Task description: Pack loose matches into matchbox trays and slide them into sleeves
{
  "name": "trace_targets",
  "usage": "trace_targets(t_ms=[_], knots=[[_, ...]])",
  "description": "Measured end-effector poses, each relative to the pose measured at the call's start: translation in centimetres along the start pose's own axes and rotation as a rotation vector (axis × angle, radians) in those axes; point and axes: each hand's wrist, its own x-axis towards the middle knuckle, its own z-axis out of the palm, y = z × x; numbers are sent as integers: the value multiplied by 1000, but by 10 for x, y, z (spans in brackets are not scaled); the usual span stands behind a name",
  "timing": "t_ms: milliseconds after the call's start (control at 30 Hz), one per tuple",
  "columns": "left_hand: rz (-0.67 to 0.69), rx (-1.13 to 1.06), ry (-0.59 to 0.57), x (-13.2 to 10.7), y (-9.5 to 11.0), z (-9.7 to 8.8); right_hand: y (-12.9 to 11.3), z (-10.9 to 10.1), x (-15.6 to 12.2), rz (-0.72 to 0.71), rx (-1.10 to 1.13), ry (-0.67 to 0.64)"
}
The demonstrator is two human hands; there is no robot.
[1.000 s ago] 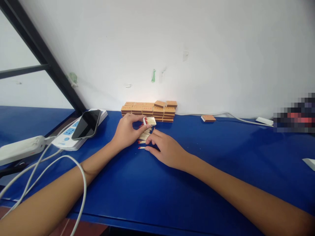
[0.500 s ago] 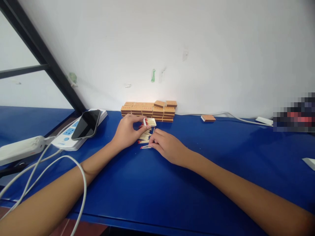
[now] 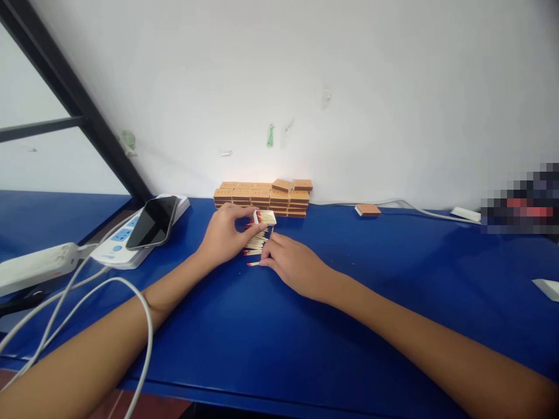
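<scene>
My left hand (image 3: 225, 234) is closed on a small white matchbox tray (image 3: 271, 219), thumb in front and fingers behind. Matchsticks with red heads lie inside the tray. Below it, a loose heap of matchsticks (image 3: 255, 240) rests on the blue table (image 3: 244, 343), partly covered by my fingers. My right hand (image 3: 290, 259) is low over the table, thumb and fingertips pinched at the tail end of matchsticks (image 3: 253, 265) whose red heads point left. How many are between the fingers is hidden.
Stacked orange matchboxes (image 3: 262, 198) stand against the wall behind my hands. One matchbox (image 3: 368, 210) lies apart on the right. At left, a phone (image 3: 152, 221) rests on a white power strip (image 3: 117, 253), with a white cable (image 3: 148, 326) looping across my left forearm.
My right hand has shifted slightly left, its fingertips closing over more of the front matchsticks. My left hand keeps its hold on the tray.
</scene>
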Motion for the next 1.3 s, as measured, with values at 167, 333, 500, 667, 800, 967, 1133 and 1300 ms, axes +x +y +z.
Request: trace_targets(t_ms=[167, 333, 500, 667, 800, 967, 1133, 1300], knots=[[-4, -22, -25, 0, 0, -1, 17, -10, 4, -46, 79, 156], [13, -129, -121, -1, 7, -1, 33, -24, 10, 16, 76, 394], [-24, -206, -148, -3, 13, 0, 41, -27, 11, 30, 47, 398], [-62, -228, -143, -1, 11, -2, 40, -27, 9, 22, 41, 384], [-75, -247, -141, 0, 9, -2, 39, -27, 9, 3, 62, 392], [-116, -257, -113, 1, 7, -2, 36, -24, 9, -47, 99, 525], [-167, -284, -39, 2, 4, -1, 32, -19, 7, -49, 77, 592], [-176, -284, 39, 3, 2, -1, 29, -12, 6, -49, 100, 427]])
